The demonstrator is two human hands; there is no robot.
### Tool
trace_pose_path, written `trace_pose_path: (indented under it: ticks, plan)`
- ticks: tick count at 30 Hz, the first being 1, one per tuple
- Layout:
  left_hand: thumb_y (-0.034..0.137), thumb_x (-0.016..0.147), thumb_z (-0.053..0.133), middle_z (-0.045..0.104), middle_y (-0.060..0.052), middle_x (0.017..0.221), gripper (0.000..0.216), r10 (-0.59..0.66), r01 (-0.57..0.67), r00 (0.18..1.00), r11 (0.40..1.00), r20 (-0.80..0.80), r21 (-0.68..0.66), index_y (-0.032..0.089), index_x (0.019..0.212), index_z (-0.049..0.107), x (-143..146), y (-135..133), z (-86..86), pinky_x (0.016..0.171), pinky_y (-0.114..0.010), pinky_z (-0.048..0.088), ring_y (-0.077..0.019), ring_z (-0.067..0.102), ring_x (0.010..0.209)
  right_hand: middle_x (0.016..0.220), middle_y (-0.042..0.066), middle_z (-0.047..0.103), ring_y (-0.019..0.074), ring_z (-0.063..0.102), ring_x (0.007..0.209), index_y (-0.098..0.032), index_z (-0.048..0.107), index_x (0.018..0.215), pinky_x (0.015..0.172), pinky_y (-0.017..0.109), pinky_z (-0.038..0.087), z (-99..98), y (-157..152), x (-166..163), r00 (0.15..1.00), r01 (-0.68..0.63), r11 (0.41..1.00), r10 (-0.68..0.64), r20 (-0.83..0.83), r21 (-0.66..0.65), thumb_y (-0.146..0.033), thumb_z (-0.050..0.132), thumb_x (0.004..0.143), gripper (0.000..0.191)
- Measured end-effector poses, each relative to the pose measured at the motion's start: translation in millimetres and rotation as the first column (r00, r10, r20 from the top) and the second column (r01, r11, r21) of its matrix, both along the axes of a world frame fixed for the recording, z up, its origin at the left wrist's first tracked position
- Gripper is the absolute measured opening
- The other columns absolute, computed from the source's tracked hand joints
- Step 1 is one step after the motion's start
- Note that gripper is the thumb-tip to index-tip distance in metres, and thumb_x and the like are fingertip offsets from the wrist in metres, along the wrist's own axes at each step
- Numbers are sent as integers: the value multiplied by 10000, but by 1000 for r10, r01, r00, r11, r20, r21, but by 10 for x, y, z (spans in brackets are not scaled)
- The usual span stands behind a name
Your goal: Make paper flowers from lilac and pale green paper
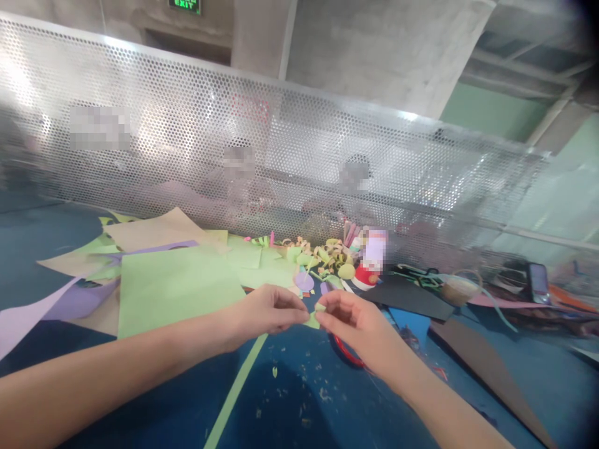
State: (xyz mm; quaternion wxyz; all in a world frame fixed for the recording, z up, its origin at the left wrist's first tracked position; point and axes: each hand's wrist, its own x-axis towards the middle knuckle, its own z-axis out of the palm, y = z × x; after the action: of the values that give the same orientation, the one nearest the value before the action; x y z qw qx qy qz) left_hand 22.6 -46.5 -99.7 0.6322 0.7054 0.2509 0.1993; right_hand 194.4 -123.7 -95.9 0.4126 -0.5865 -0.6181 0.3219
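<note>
My left hand [276, 308] and my right hand [349, 318] meet over the table, fingertips pinched on a small piece of light green paper [314, 320]. Its exact shape is partly hidden by my fingers. Under my right hand shows the red handle of what looks like scissors [347, 353]. A large light green sheet [182, 287] lies beyond my left forearm. Slanting toward me across the table is a narrow green paper strip [238, 386]. Just past my hands are a purple paper circle [304, 282] and several curled paper bits [327, 252].
A red and white bottle [367, 274] stands behind my right hand. Black sheets [407, 293], a brown board [486, 374] and a phone [538, 282] lie to the right. A perforated metal screen [299, 156] borders the far edge, with people behind it. Paper scraps dot the blue table [178, 399].
</note>
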Motion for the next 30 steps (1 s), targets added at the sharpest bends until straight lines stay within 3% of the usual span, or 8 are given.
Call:
trace_pose_path:
  ticks: [9, 18, 24, 30]
  plan:
    - [423, 691, 609, 322, 80, 474, 275, -25, 25, 1000, 999, -5, -45, 156, 761, 617, -17, -29, -2, 407, -210, 151, -45, 220, 424, 748, -9, 591, 120, 549, 692, -195, 547, 855, 652, 233, 444, -30, -8, -1, 1000, -15, 999, 16, -15, 42, -326, 566, 758, 165]
    - [476, 658, 614, 367, 61, 522, 342, 92, -69, 991, 975, -102, 212, 167, 802, 637, 8, -11, -48, 434, -201, 184, -67, 261, 486, 669, -26, 560, 102, 535, 640, -174, 556, 806, 636, 212, 431, -24, 11, -42, 985, -26, 999, 21, -174, -27, -337, 540, 783, 166]
    - [515, 683, 561, 425, 47, 542, 374, 55, -4, 981, 964, -185, 264, 179, 827, 637, 6, -10, -77, 424, -192, 247, -72, 332, 471, 627, -38, 527, 106, 526, 610, -177, 513, 751, 614, 217, 419, -14, 0, -94, 988, 20, 999, -26, -150, -40, -359, 543, 775, 186]
    - [405, 708, 567, 491, 28, 588, 268, 37, -4, 995, 946, -96, 323, 154, 758, 647, 24, 20, -124, 494, -197, 285, -82, 367, 534, 653, -33, 521, 108, 503, 625, -181, 518, 798, 593, 212, 393, -33, -4, -127, 997, -38, 999, 36, -64, -28, -343, 550, 772, 167]
